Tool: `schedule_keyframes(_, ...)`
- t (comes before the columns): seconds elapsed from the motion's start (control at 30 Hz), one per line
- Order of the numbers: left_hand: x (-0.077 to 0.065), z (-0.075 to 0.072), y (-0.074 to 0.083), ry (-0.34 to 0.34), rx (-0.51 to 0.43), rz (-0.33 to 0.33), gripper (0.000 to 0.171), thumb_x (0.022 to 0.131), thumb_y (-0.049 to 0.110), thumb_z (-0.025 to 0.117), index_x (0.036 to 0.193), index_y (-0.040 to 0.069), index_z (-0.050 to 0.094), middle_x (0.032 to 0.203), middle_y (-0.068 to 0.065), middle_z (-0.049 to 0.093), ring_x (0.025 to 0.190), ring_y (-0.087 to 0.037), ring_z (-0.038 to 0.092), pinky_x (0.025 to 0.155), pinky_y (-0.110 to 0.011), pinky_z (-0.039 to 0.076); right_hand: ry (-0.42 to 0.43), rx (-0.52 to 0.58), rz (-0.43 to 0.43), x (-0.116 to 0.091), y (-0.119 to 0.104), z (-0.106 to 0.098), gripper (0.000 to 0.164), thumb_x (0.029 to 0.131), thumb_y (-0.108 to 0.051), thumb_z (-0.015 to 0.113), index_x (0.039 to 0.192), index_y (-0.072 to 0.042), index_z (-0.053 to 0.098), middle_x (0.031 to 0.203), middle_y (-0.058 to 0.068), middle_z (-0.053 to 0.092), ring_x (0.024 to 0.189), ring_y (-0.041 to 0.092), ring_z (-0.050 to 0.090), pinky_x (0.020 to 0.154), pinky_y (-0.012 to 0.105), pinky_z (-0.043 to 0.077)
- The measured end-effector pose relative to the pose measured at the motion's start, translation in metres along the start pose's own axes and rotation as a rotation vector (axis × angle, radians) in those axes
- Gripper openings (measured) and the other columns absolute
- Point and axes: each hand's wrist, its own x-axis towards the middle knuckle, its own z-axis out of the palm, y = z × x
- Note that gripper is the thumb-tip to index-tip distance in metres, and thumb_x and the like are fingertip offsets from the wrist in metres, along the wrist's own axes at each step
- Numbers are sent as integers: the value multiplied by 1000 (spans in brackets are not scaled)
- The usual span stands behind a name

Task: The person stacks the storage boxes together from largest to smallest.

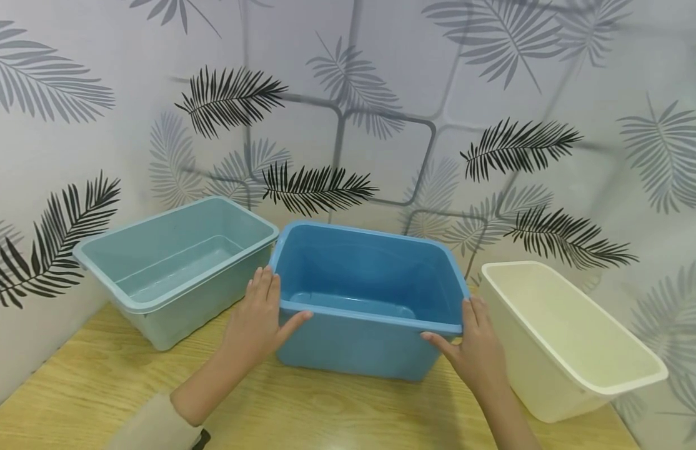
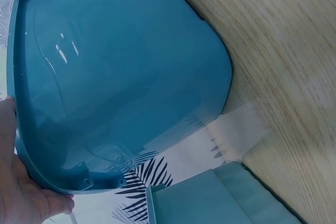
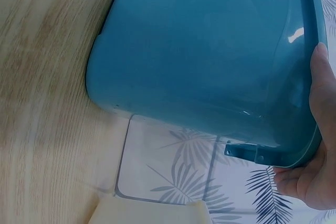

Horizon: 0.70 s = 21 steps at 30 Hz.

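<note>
A blue plastic storage bin [image 1: 353, 340] stands upright on the table, its open top facing up. At its left front corner, my left hand [image 1: 257, 319] grips the rim, thumb along the front edge and fingers over the side. My right hand [image 1: 478, 344] holds the opposite front corner in much the same way. The left wrist view shows the left hand [image 2: 23, 192] at the lip of the bin [image 2: 121, 66]. In the right wrist view, fingers of the right hand [image 3: 320, 156] curl under the rim. Nothing shows inside the bin.
To the left stands a pale teal bin [image 1: 213, 306], close beside the blue one. A cream bin [image 1: 545, 375] sits angled on the right, near the right hand. Under them is a wood-grain table [image 1: 303, 412], backed by a wall [image 1: 382, 75] with leaf patterns.
</note>
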Motion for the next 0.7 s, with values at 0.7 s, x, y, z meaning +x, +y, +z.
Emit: schedule_keyframes(0.7, -8, -5, 6, 8, 0, -1, 88, 84, 63, 41, 124, -15, 43, 131, -31, 42, 128, -41, 35, 102, -47, 34, -15, -15, 14, -6, -2, -6, 93, 67, -55, 69, 123, 15, 44, 130, 32, 43, 122, 46, 38, 79, 57, 46)
